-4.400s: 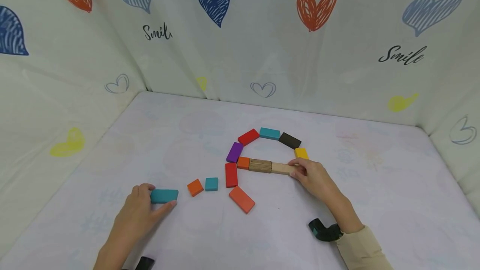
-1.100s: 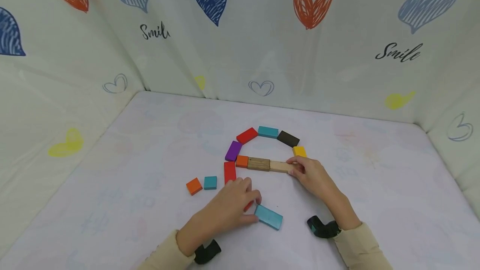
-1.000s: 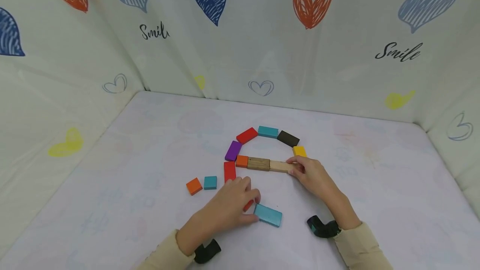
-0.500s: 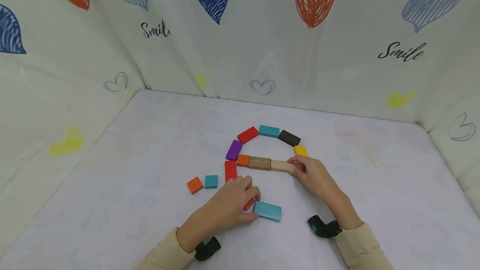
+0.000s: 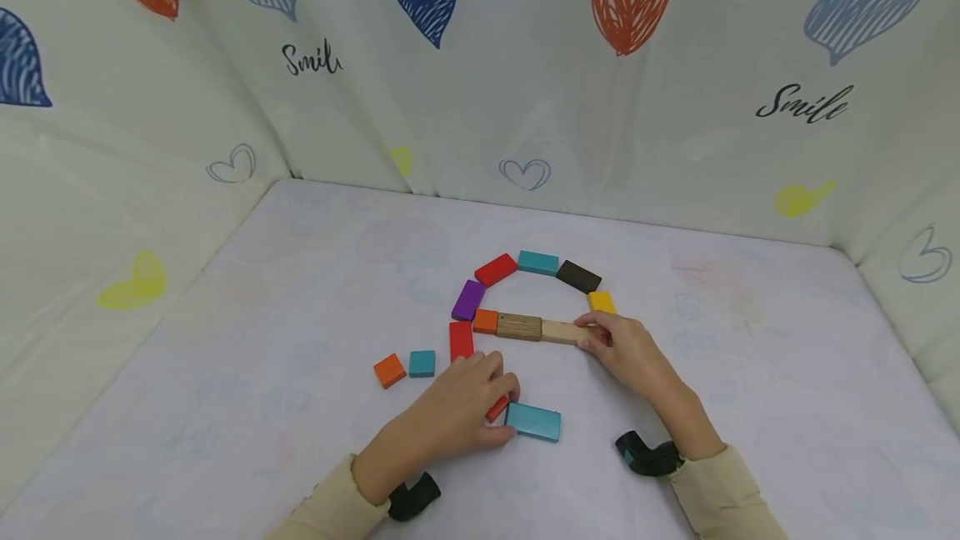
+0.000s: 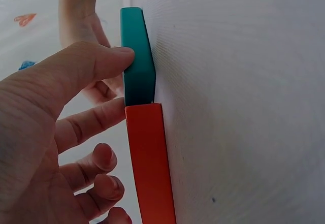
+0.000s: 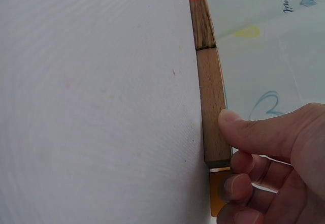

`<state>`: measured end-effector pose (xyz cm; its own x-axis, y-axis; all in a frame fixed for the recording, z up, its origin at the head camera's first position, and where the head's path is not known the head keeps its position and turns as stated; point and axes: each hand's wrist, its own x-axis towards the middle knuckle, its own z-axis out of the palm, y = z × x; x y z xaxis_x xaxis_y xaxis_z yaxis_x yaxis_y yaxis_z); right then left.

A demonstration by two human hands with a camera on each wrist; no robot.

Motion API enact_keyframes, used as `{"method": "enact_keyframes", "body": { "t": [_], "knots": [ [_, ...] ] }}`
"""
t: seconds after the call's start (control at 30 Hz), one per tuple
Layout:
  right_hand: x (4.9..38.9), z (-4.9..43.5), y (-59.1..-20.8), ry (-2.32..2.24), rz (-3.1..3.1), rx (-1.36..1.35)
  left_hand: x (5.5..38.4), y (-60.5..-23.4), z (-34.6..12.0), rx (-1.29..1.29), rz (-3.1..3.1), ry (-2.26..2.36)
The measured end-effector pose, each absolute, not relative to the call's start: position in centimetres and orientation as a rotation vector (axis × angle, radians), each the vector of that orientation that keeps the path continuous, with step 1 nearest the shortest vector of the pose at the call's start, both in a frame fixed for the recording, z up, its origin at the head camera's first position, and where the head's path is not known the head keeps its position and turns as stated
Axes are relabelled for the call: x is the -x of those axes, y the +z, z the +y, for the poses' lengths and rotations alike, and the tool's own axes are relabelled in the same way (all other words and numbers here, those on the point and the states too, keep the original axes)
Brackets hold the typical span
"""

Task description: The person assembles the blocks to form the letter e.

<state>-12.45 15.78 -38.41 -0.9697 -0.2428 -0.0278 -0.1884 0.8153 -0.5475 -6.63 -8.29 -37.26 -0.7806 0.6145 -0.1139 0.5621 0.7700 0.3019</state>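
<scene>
My left hand [image 5: 450,407] pinches the left end of a teal block [image 5: 534,422] between thumb and index finger. The left wrist view shows this teal block [image 6: 138,76] end to end with an orange-red block [image 6: 150,158]; in the head view my hand hides most of that one. With thumb and fingertips, my right hand [image 5: 633,357] holds the right end of a light wooden block [image 5: 561,332]. That block continues a row with a darker wooden block [image 5: 520,327] and a small orange block [image 5: 486,322]. Beside my right fingers lies a yellow block [image 5: 602,302].
An arch of purple [image 5: 468,300], red [image 5: 496,271], teal [image 5: 538,262] and black [image 5: 579,276] blocks curves above the row. Another red block [image 5: 461,340] stands below its left end. Left of it lie a small teal block [image 5: 422,363] and an orange block [image 5: 389,371].
My left hand has brought the teal block from the far left to the lower end of the orange-red block, then turned it nearly level. My right hand has stayed on the wooden block.
</scene>
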Motion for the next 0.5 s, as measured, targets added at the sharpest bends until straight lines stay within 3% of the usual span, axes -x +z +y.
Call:
{"method": "enact_keyframes", "body": {
  "t": [0.5],
  "knots": [
    [12.45,15.68,-38.39,-0.859,2.904,0.338,6.63,-37.24,-8.40,-0.927,2.749,0.374]
  ]
}}
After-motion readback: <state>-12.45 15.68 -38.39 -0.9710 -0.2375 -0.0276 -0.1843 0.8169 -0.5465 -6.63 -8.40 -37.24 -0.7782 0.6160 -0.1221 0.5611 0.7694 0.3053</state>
